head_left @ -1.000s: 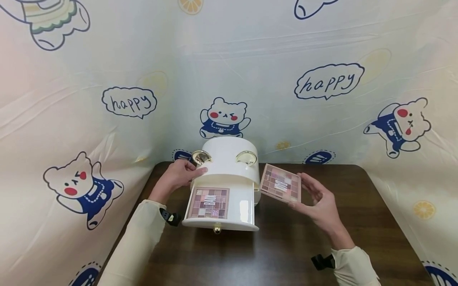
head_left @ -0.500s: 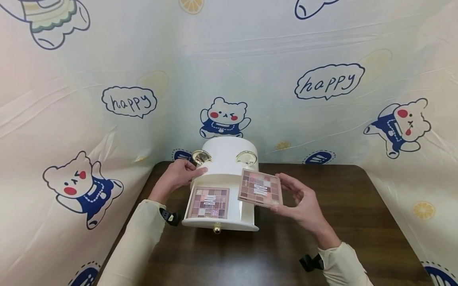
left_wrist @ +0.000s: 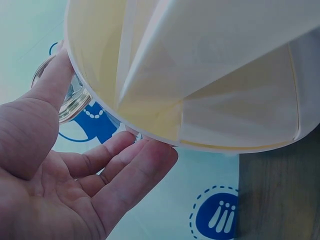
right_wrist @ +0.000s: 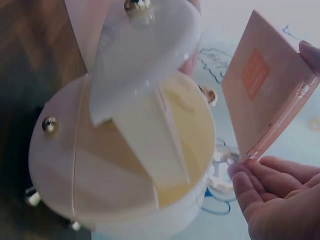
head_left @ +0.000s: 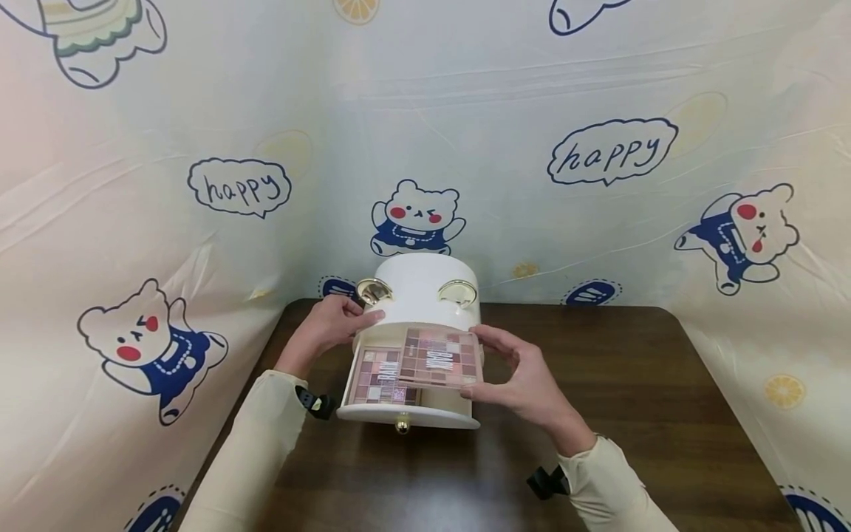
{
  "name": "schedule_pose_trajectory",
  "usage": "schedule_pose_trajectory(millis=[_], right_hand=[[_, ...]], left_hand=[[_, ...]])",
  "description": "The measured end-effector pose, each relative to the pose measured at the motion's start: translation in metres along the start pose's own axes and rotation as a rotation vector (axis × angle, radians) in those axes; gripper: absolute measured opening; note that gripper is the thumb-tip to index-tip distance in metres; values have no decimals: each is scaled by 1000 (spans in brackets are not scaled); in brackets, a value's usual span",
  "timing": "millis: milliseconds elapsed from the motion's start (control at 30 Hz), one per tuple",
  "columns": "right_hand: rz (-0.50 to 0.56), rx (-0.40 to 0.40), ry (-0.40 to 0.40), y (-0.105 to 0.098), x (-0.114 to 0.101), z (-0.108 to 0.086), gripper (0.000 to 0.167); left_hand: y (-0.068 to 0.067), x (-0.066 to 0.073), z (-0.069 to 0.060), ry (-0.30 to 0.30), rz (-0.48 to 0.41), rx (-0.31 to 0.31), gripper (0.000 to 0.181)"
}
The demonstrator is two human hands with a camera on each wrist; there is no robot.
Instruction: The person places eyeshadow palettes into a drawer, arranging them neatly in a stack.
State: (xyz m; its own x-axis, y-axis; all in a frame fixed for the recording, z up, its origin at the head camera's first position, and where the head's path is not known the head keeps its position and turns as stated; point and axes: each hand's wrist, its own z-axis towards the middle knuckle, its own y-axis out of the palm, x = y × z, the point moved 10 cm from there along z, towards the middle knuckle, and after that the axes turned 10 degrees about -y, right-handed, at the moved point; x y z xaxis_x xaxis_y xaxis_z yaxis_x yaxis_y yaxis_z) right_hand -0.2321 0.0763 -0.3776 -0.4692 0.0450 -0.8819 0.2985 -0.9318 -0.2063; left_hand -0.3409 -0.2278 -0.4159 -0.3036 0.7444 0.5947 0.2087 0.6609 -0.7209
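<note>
A white storage box with a rounded top and gold ear-shaped trims stands on the table. Its drawer is pulled out, and one makeup palette lies in its left part. My left hand holds the box at its upper left, thumb on top and fingers against the side. With thumb and fingertips, my right hand pinches a second makeup palette by its right edge. This palette is over the drawer's right part and overlaps the first in the head view. The right wrist view shows its pink underside.
The dark wooden table extends to both sides and in front of the box. Behind it hangs a printed cloth with cartoon bears. A gold knob sticks out from the drawer front.
My right hand has carried the second palette leftward from beside the box to over the open drawer, turning it straighter. The left hand and the box have stayed put.
</note>
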Motion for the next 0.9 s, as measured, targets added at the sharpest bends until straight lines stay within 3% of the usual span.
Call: schedule_pose_trajectory(millis=[500,900], right_hand=[[53,-95,37,46,-4,15,76],[-113,-114,149,60,14,22,81]], left_hand=[[0,-2,1,-3,-3,-10,66],[1,-3,1,0,-3,-14,66]])
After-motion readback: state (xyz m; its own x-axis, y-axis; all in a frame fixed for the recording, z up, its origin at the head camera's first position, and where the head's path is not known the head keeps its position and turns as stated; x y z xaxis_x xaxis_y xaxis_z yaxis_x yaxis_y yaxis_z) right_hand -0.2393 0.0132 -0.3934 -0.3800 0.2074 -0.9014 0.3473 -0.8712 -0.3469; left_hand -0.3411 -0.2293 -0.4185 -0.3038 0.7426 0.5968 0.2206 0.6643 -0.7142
